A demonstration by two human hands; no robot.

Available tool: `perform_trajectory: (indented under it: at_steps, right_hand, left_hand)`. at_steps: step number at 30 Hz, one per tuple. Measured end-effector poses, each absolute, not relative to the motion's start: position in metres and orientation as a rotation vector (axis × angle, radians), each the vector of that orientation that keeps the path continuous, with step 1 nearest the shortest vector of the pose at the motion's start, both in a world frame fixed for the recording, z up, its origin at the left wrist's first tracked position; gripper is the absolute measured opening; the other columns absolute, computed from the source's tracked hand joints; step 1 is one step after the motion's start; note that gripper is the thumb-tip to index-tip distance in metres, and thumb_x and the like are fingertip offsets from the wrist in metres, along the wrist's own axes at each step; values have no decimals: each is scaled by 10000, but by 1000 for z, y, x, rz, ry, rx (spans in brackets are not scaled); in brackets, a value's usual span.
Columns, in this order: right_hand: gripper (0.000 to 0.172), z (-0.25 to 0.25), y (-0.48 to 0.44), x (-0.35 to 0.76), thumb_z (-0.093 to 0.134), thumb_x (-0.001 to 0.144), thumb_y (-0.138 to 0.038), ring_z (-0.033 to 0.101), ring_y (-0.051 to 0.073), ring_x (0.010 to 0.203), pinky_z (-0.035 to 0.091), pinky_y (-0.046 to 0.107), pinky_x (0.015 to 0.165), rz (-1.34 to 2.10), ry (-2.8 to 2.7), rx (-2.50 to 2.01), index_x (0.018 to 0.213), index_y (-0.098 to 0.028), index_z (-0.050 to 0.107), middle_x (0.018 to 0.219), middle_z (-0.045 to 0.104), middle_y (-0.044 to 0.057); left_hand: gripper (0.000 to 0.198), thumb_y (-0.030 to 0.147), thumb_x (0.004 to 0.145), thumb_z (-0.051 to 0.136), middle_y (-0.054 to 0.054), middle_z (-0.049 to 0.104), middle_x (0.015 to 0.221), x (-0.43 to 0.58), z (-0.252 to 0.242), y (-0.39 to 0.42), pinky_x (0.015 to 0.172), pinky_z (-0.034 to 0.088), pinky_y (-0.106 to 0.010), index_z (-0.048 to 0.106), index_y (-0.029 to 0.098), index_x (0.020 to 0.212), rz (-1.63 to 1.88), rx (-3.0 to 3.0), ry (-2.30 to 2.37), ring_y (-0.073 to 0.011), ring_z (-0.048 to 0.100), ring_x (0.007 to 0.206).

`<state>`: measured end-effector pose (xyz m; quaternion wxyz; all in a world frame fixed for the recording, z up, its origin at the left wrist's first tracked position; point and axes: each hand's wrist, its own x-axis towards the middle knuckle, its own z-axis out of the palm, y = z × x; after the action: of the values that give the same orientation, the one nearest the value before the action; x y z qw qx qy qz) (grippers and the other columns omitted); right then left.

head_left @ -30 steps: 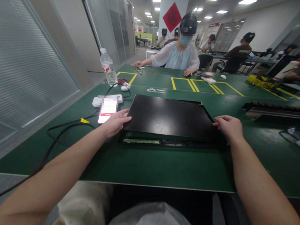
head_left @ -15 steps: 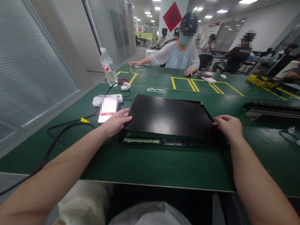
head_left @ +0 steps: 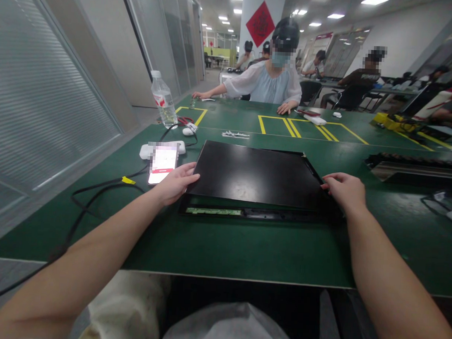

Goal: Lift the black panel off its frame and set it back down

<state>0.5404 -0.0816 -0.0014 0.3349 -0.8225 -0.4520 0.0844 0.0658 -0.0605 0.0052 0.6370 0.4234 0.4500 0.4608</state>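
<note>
From where I stand, the left hand [head_left: 175, 182] pinches the panel [head_left: 252, 173] by its left edge; the right hand [head_left: 345, 193] curls at the opposite edge, grip unclear. Askew over the frame [head_left: 284, 215] on the counter [head_left: 245, 253], the panel could crack under uneven force.

Moderate lighting from white ceiling lights [head_left: 374, 0], pale glare on black panel [head_left: 250, 173], phone screen [head_left: 164, 164] overexposed and partly pixelated, deep shadow beneath green table [head_left: 245, 250], wide-angle stretching toward frame edges, distant background slightly soft.
</note>
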Motion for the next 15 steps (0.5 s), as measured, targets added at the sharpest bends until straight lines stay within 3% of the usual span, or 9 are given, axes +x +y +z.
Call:
perform_trajectory:
  at_steps: [4, 15]
  right_hand:
    - [150, -2, -82, 540, 639, 791, -298, 673, 233, 690, 490, 354, 664, 212, -1183, -2147, 834, -261, 777, 713, 764, 28]
    - [196, 2, -81, 538, 627, 770, -326, 707, 272, 742, 536, 411, 768, 198, -1205, -2203, 848, -248, 790, 731, 771, 50]
  left_hand:
    - [579, -15, 789, 741, -112, 834, 1148, 67, 6, -61, 959, 645, -352, 674, 162, 1336, 1044, 965, 1055, -281, 774, 1145]
    - [487, -9, 784, 763, -109, 838, 1135, 68, 7, -61, 904, 654, -301, 708, 158, 1238, 1053, 963, 1044, -268, 788, 1112]
